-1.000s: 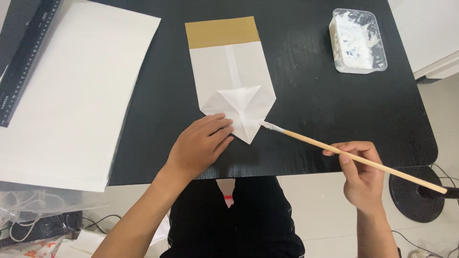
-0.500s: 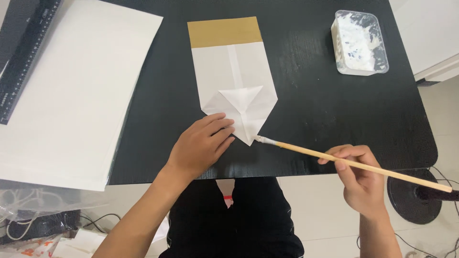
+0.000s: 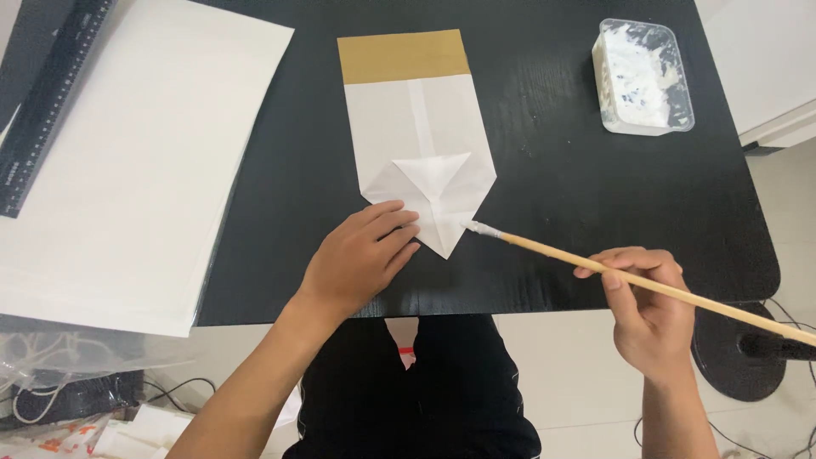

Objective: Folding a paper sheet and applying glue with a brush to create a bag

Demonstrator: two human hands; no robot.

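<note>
- Folded paper bag [image 3: 421, 144]: white with a brown band at its far end; laid flat near the middle of the black worktop [image 3: 552, 170], its pointed folded bottom directed at the near edge.
- Left hand [image 3: 361, 259]: laid palm down, fingers spread lightly and pressed on the near left side of the folded point.
- Right hand [image 3: 646, 310]: held off the near edge of the worktop towards the right corner, fingers pinched round a long wooden brush [image 3: 629, 276].
- Change noted: half a second ago the brush tip was a little clear of the point; it is now brought to the paper's right edge, touching or just beside it. The left hand is unchanged. Application along that flap is judged to be in hand.
- Plastic tub of white paste [image 3: 642, 76]: far right corner, well apart from the bag.
- Large white sheets [image 3: 127, 161]: overlapping the left edge.
- Black ruler [image 3: 51, 102]: far left.
- Nothing is seen between brush and bag.
</note>
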